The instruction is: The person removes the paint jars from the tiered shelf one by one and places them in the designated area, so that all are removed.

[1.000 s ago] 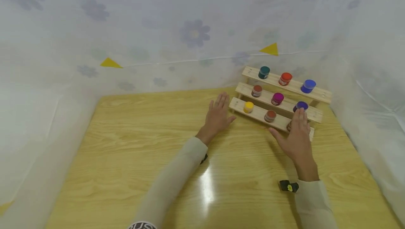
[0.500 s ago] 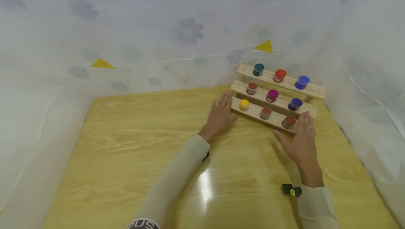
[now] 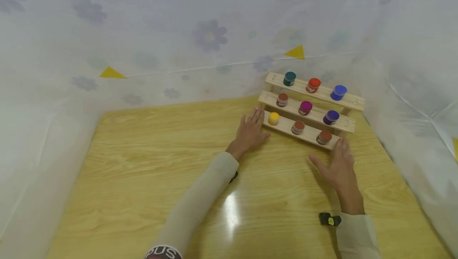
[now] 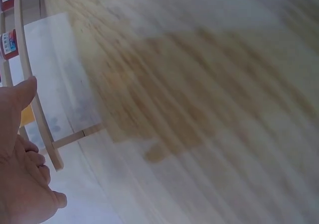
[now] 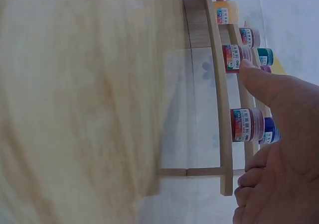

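Your left hand (image 3: 249,132) lies open with its fingers straight, gripping nothing, at the left end of the lowest shelf of the wooden rack (image 3: 354,101) in the head view. Your right hand (image 3: 339,169), open with the thumb spread away, has its fingertips at that shelf's right end. The rack stands slantwise on the right part of the table (image 3: 161,163), near the curtain (image 3: 161,24). Its bottom shelf carries a yellow jar (image 3: 273,118) and two brown jars (image 3: 324,137), nearest your hands; three jars stand on each shelf above.

In the left wrist view, your thumb overlaps the front shelf, with the yellow jar partly hidden behind your hand.

In the right wrist view, your thumb overlaps a brown jar; you cannot tell whether they touch.
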Available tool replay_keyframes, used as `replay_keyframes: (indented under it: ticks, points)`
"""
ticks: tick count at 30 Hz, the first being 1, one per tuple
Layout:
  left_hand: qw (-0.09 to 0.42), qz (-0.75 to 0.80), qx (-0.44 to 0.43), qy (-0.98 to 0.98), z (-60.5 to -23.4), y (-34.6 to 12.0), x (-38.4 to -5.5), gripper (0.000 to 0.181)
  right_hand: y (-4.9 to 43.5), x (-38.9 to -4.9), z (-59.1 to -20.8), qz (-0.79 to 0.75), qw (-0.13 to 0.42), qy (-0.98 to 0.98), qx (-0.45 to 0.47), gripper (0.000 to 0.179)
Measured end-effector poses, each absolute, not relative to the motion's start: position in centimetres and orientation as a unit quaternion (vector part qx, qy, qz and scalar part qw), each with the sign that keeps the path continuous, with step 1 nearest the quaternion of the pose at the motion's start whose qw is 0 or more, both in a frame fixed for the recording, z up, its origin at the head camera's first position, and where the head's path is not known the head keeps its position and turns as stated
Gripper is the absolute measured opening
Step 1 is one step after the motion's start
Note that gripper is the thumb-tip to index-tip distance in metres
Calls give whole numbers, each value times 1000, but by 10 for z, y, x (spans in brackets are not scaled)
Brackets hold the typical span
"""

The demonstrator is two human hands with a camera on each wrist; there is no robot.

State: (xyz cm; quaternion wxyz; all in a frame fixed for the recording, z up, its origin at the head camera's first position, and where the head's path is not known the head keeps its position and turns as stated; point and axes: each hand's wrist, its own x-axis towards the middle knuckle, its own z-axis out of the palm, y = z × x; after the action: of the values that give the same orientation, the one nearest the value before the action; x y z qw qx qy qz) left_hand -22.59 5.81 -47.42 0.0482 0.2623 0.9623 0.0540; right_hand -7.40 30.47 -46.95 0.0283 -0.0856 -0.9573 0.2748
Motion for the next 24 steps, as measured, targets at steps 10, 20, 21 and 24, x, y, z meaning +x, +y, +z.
replay_keyframes:
  ticks: [10,20,21,24]
  points:
    - [92,50,268,958,-478,57,-224,83,308,-74,-472,254,-17,-964,-76,104]
    - [96,41,268,958,-479,58,-225,82,310,-74,-470,222,-39,-973,-53,104]
    - [96,41,268,958,-479,57,-224,82,310,-74,-469,222,-39,-973,-53,104]
    - [95,40,265,959,-478,57,-224,83,310,-74,-467,223,-38,-973,-53,105]
